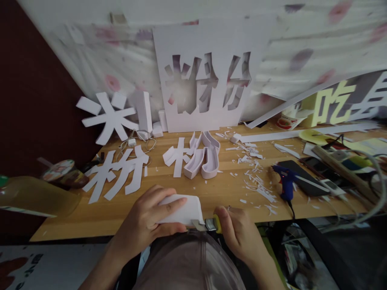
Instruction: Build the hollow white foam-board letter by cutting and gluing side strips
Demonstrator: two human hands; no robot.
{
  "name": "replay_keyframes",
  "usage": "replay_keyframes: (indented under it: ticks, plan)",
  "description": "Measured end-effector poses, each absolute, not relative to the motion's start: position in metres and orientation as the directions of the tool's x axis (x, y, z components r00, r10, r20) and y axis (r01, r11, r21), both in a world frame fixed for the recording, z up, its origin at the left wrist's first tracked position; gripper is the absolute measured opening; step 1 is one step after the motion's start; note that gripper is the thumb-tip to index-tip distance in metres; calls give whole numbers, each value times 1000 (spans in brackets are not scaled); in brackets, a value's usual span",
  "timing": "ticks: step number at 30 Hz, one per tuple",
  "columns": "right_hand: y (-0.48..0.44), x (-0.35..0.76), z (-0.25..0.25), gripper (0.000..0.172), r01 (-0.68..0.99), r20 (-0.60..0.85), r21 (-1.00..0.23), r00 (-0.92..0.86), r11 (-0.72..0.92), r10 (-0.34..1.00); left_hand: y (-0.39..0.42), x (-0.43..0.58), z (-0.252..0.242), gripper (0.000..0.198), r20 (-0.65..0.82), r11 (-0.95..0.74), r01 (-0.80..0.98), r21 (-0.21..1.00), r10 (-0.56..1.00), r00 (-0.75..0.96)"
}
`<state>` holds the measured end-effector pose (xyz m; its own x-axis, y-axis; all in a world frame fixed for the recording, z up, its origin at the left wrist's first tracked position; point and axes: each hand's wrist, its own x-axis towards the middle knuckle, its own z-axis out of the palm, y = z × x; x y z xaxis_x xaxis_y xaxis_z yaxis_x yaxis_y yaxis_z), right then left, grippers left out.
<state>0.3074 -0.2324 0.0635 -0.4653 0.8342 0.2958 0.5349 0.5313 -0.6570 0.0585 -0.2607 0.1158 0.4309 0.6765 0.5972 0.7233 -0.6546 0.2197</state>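
Observation:
My left hand [148,215] is closed round a white foam-board piece [181,205] at the table's front edge. In my right hand [234,227] is a utility knife [217,224] with a yellow handle, its blade lying against the piece's lower right corner. Beyond my hands stands a hollow white character part [208,157] with raised walls, beside a flat white cut-out [179,158]. A flat white character [119,173] lies to the left. Further back leans a white star-like character [109,117].
A board with cut-out characters [208,121] leans on the wall. Scraps [256,181] litter the right side near a blue glue gun [286,179], a black phone [302,177] and a power strip [341,165]. At left are a bottle [36,197] and a cup [65,173].

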Motion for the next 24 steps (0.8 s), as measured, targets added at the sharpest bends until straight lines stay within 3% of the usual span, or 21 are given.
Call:
replay_keyframes:
  ticks: [10, 16, 19, 24]
  plan:
    - [-217, 303, 43, 56, 551, 383, -617, -414, 562, 826, -257, 58, 116, 37, 597, -608, 776, 170, 690, 409]
    - [-191, 318, 29, 60, 658, 344, -639, -218, 398, 913, -267, 54, 118, 41, 604, -627, 734, 261, 699, 383]
    - [-191, 329, 34, 60, 666, 328, -665, -147, 339, 933, -269, 51, 119, 38, 621, -603, 771, 204, 689, 375]
    - [-224, 317, 63, 53, 502, 260, -745, -387, 439, 884, -265, 53, 119, 36, 619, -614, 775, 154, 671, 409]
